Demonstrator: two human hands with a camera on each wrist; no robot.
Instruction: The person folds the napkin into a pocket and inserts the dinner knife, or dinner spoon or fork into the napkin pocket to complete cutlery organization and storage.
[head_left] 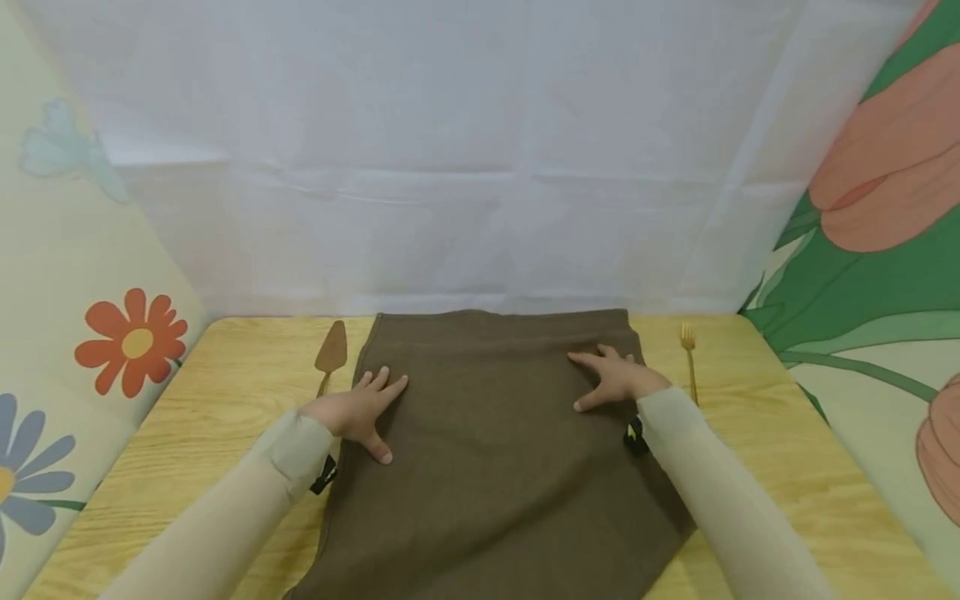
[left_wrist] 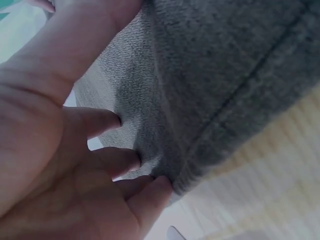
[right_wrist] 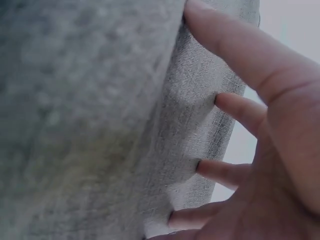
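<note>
A brown cloth (head_left: 480, 433) lies spread over the middle of the table, its far edge near the back and a few soft folds across its lower part. On its left side rests my left hand (head_left: 356, 412), fingers spread and fingertips touching the fabric. My right hand (head_left: 615, 379) touches the upper right part of the cloth, also with spread fingers. Up close in the left wrist view, the fingertips press the fabric (left_wrist: 225, 65) near a stitched edge. In the right wrist view, separated fingertips press into the cloth (right_wrist: 190, 125). Neither hand grips anything.
A cake server (head_left: 332, 350) lies left of the cloth, its handle partly hidden behind my left hand. To the right is a gold fork (head_left: 689, 346), partly covered by my sleeve. A white sheet (head_left: 465, 167) hangs behind the wooden table (head_left: 772, 433); flower-patterned walls flank it.
</note>
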